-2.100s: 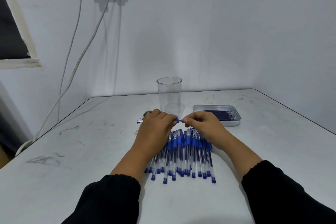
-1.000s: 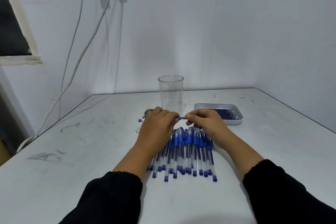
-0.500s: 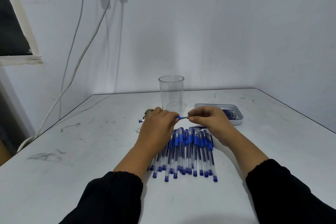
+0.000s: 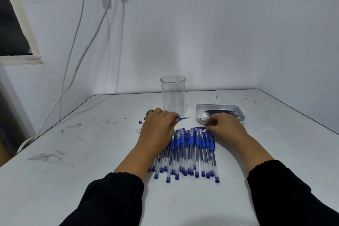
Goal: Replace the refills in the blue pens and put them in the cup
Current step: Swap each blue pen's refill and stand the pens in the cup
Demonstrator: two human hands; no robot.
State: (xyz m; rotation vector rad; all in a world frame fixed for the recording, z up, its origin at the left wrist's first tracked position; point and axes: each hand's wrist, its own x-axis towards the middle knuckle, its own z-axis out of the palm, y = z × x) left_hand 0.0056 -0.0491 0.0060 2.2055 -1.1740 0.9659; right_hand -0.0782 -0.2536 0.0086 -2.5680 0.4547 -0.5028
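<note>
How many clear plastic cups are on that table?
1. The clear cup stands upright and empty at the table's far middle, just beyond the left hand and left of the refill tray. No others show.

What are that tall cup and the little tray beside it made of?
The cup looks like clear, glossy plastic: the wall and table show through it. The tray seems translucent plastic with a frosted rim, though thin metal can't be ruled out.

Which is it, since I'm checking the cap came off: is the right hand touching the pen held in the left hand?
Apart. The head view shows bare table between the pen tip and the right hand; only the left hand grips it.
</note>
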